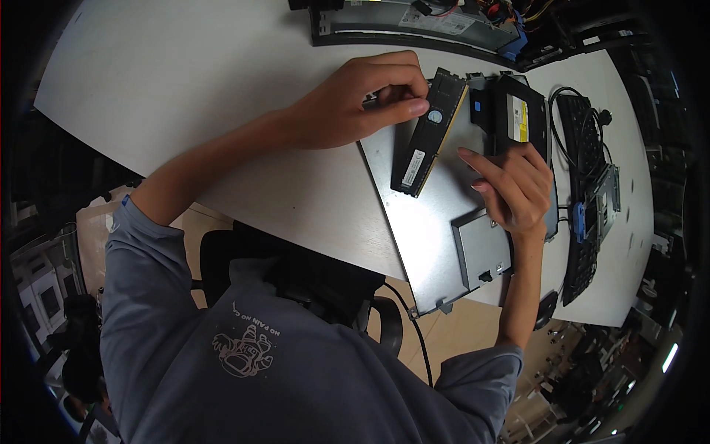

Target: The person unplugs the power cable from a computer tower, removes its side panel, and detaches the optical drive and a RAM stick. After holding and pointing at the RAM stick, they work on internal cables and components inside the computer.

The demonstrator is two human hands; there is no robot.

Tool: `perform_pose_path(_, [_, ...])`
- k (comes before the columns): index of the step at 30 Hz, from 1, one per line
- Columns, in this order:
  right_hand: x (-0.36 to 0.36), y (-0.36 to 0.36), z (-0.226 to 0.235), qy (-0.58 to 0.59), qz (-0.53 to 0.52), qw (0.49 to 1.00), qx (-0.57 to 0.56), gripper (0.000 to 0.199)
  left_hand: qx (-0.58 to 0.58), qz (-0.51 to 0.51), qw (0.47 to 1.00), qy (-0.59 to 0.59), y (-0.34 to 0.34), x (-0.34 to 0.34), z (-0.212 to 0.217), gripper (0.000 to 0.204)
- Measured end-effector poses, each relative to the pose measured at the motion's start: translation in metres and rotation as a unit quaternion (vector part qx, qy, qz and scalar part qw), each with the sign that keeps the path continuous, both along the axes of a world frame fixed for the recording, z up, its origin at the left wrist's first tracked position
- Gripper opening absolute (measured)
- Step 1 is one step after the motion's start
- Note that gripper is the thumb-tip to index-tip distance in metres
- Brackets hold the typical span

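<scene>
My left hand (355, 100) pinches the side of a memory module (427, 137) between thumb and fingers. The module is a long black stick with a white label, a round sticker and gold contacts along its right edge. It is held at a slant above a silver metal panel (405, 226). My right hand (515, 189) hovers over the panel, to the right of the module and apart from it. Its index finger and thumb are stretched out with nothing between them, and its other fingers are partly bent.
An opened computer case (421, 29) with cables stands at the back. Behind my right hand lies a black drive-like part (514, 111) with a white and yellow label. A black keyboard (580, 148) with a cable and a metal bracket (608, 200) on it lies at the right.
</scene>
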State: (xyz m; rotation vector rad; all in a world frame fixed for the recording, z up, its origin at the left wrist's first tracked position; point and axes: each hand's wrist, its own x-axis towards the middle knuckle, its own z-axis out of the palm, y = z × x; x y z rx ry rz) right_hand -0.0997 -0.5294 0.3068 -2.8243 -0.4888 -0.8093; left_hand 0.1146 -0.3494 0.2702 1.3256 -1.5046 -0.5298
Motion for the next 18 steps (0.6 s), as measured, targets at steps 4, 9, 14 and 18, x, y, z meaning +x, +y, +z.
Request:
perform_pose_path(4, [0.0042,0.0053,0.0011,0.017,-0.015,1.000,-0.016,0.040,0.002,-0.007,1.000,0.004,-0.0005,-0.0027,-0.0003,0.012])
perform_pose_path(9, [0.0061,0.0034,-0.0031,0.037,-0.033,0.999,-0.012,0.044,0.004,-0.033,0.999,0.006,0.0003,-0.0042,0.0015,0.012])
perform_pose_path(14, [0.0063,0.0054,-0.0028,0.042,-0.045,0.998,-0.013,0.043,0.005,-0.032,0.999,-0.005,0.0008,-0.0035,0.0007,0.012])
perform_pose_path(18, [0.0068,0.0060,-0.0019,0.049,-0.056,0.997,-0.015,0.041,0.003,-0.038,0.999,0.002,0.0001,-0.0031,0.0006,0.012])
